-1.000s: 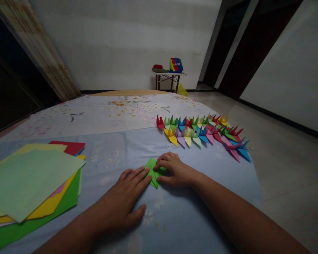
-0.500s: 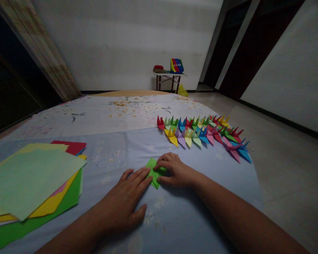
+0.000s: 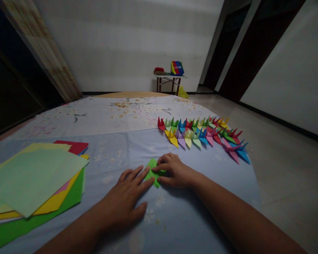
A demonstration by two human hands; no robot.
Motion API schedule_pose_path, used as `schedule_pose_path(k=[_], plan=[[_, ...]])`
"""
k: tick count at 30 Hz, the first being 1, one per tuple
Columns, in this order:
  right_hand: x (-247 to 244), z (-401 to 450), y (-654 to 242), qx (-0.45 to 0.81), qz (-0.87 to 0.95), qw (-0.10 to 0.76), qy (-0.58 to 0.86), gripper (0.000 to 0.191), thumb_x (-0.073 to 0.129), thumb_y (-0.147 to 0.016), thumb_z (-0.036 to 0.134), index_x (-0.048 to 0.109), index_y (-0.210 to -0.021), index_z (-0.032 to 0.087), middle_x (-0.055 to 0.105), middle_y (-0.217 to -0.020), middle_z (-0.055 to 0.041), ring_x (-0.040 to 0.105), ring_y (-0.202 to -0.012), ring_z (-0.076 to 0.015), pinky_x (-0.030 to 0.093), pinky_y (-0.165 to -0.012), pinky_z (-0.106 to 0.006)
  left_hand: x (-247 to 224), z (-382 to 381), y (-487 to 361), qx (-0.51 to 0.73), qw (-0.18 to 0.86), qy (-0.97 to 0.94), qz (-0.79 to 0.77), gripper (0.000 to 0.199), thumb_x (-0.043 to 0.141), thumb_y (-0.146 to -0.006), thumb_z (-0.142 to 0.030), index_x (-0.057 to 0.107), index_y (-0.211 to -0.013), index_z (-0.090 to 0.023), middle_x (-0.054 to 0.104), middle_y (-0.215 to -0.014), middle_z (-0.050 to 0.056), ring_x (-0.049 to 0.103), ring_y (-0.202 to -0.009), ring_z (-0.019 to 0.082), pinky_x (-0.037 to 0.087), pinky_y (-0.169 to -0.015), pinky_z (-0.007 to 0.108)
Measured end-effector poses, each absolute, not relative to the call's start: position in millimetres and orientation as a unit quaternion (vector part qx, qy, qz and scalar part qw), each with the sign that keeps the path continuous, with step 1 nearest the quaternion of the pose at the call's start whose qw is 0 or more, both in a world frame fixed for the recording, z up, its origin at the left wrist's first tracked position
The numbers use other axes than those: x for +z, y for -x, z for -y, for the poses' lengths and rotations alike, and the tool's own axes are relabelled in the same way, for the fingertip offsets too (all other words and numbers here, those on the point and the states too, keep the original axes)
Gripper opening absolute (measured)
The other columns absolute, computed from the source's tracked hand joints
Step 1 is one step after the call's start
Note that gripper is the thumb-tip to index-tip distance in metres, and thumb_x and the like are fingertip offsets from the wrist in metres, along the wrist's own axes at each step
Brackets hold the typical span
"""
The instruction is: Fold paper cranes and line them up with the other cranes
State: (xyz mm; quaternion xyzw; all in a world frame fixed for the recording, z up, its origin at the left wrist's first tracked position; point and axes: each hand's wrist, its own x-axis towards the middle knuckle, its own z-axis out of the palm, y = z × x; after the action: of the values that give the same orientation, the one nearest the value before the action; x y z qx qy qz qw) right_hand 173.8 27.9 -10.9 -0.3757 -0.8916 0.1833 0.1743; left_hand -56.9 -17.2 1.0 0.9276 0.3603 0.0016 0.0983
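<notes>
A small folded piece of green paper lies flat on the blue part of the tablecloth, between my hands. My left hand rests palm down with its fingers spread, and its fingertips press on the left edge of the green paper. From the right, my right hand has its thumb and fingers curled on the paper's right side, partly covering it. Its thumb is at the lower right edge and the index fingertip lies near the paper's middle.
Rows of colourful folded paper cranes stand at the right of the tablecloth. A stack of coloured paper sheets lies at the left. Farther back, a small table holds a colourful bag.
The left hand's fingers have spread a little wider on the green paper. My right index fingertip has shifted slightly left. The camera view has moved slightly.
</notes>
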Motion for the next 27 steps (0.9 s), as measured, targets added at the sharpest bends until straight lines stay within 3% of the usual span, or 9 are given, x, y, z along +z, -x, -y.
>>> schedule_pose_path(k=[6,13,17,22,27], plan=[[-11.0,-28.0,-173.5,0.182,0.891,0.181,0.375,0.036,0.063,-0.074,0.035,0.063,-0.109,0.026,0.055,-0.104,-0.0060,0.044,-0.099,-0.0208,0.030,-0.090,-0.039,7.1,12.8,61.3,-0.025,0.134,-0.932,-0.335,0.066,0.049,-0.078,-0.022,0.024,-0.136,-0.040,0.006,-0.150,0.004,0.004,-0.135,0.032,0.016,-0.103,0.059],[-12.5,-29.1,-173.3,0.182,0.892,0.172,0.378,0.037,0.063,-0.073,0.033,0.062,-0.110,0.028,0.054,-0.105,-0.0061,0.043,-0.098,-0.0215,0.031,-0.088,-0.039,4.5,13.6,62.4,-0.013,0.169,-0.929,-0.330,0.063,0.050,-0.076,-0.018,0.033,-0.133,-0.039,0.000,-0.150,0.000,0.001,-0.135,0.035,0.012,-0.103,0.060],[-12.6,-28.2,-172.9,0.182,0.890,0.176,0.380,0.036,0.063,-0.074,0.033,0.063,-0.110,0.027,0.054,-0.105,-0.0061,0.043,-0.098,-0.0211,0.031,-0.088,-0.039,7.6,16.7,58.5,0.031,0.140,-0.932,-0.332,0.061,0.051,-0.076,-0.021,0.035,-0.132,-0.037,0.014,-0.150,0.003,0.009,-0.135,0.033,0.014,-0.103,0.059],[-13.4,-28.4,-173.4,0.187,0.889,0.184,0.376,0.034,0.064,-0.073,0.033,0.063,-0.107,0.027,0.054,-0.104,-0.0055,0.044,-0.099,-0.0213,0.031,-0.089,-0.039,10.7,19.5,50.6,0.083,0.121,-0.930,-0.337,0.057,0.050,-0.076,-0.025,0.037,-0.132,-0.026,0.044,-0.134,0.008,0.037,-0.124,0.028,0.019,-0.104,0.052],[-19.0,-34.7,-176.9,0.218,0.864,0.229,0.391,0.038,0.061,-0.077,0.030,0.058,-0.115,0.023,0.057,-0.102,-0.0065,0.046,-0.099,-0.0198,0.033,-0.090,-0.038,6.4,20.7,46.8,0.088,0.114,-0.928,-0.345,0.051,0.050,-0.078,-0.029,0.042,-0.128,-0.026,0.050,-0.126,0.007,0.042,-0.118,0.027,0.018,-0.104,0.052]])
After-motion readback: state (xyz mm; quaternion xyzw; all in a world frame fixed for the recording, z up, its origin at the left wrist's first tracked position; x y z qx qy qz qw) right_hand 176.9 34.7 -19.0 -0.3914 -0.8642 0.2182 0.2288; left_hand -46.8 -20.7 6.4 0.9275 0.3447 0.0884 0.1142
